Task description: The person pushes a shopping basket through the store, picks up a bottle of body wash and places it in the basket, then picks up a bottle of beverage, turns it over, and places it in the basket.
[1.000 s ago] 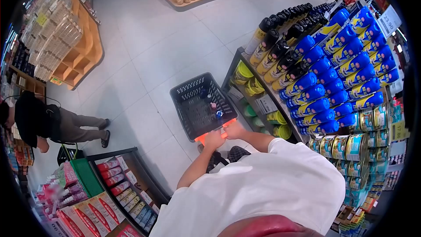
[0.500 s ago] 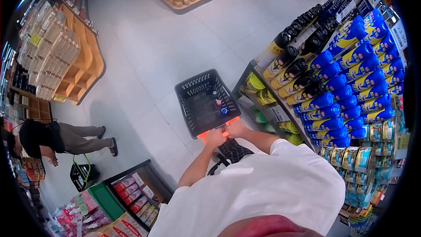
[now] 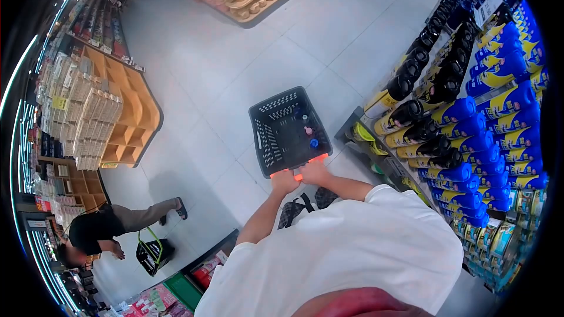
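Observation:
A black perforated shopping basket (image 3: 289, 145) with an orange handle (image 3: 298, 177) is right in front of me, above the floor. My left hand (image 3: 285, 182) is closed round the left part of that handle. Close beside it, my right hand (image 3: 315, 172) grips the same handle further right. Inside the basket, along its right side, lie a few small items, among them a blue-topped one (image 3: 314, 143) and a pink one (image 3: 309, 131). Their exact kind is too small to tell.
On the right stands a shelf stacked with blue and yellow cans (image 3: 464, 170) and black-capped ones (image 3: 399, 117). A wooden shelf unit (image 3: 132, 114) is at left, a tiered display (image 3: 258, 0) ahead. At lower left, a person (image 3: 97, 229) is near another basket (image 3: 154, 253).
The view has shifted. The basket appears slightly further right and up, and the right-hand shelf has slid right. The person at left appears lower and closer in. Both hands keep their hold.

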Motion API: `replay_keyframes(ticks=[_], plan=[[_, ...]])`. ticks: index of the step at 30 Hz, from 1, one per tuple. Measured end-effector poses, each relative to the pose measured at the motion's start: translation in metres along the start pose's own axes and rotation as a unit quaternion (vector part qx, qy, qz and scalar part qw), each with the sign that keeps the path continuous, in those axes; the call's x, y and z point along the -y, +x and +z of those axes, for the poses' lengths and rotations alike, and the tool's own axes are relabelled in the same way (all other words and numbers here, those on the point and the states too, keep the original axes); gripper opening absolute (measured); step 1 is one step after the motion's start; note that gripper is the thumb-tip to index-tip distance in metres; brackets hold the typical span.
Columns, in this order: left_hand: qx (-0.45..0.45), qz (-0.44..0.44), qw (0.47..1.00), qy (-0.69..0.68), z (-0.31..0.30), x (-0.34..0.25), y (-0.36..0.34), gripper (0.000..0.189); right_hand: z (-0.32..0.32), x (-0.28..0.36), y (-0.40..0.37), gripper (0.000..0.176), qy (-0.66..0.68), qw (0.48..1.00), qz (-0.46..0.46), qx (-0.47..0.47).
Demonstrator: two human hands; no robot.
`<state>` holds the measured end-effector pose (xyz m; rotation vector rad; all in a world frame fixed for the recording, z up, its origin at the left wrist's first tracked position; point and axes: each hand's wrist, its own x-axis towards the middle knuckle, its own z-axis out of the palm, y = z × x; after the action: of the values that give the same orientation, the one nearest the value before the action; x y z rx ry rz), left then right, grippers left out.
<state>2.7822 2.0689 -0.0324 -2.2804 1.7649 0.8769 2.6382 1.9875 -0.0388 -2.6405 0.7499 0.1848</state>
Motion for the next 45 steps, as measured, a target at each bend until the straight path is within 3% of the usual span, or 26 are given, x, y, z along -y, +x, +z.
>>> replay_keyframes(ticks=[4, 9, 13, 15, 22, 31, 45], plan=[[-0.027, 0.000, 1.000, 0.014, -0.025, 0.014, 0.027, 0.036, -0.005, -0.008, 0.037, 0.023, 0.008, 1.000, 0.008, 0.008], [-0.037, 0.087, 0.995, 0.012, -0.053, 0.038, 0.069, 0.031, -0.028, -0.016, 0.077, 0.025, 0.001, 0.999, 0.027, 0.042], [-0.063, 0.121, 0.991, -0.005, -0.073, 0.064, 0.106, 0.030, -0.029, -0.025, 0.120, 0.022, 0.012, 0.998, 0.061, 0.010], [-0.049, 0.133, 0.990, -0.010, -0.089, 0.075, 0.123, 0.031, -0.034, -0.026, 0.142, 0.016, 0.009, 0.996, 0.084, 0.011], [-0.020, 0.203, 0.979, -0.028, -0.147, 0.106, 0.203, 0.034, -0.053, -0.047, 0.214, 0.024, -0.043, 0.991, 0.125, 0.014], [0.130, 0.205, 0.968, 0.058, -0.223, 0.104, 0.292, 0.040, -0.082, -0.081, 0.278, 0.028, -0.020, 0.979, 0.203, -0.018], [0.169, 0.257, 0.940, 0.148, -0.298, 0.090, 0.449, 0.039, -0.120, -0.164, 0.380, 0.024, 0.049, 0.953, 0.276, -0.119]])
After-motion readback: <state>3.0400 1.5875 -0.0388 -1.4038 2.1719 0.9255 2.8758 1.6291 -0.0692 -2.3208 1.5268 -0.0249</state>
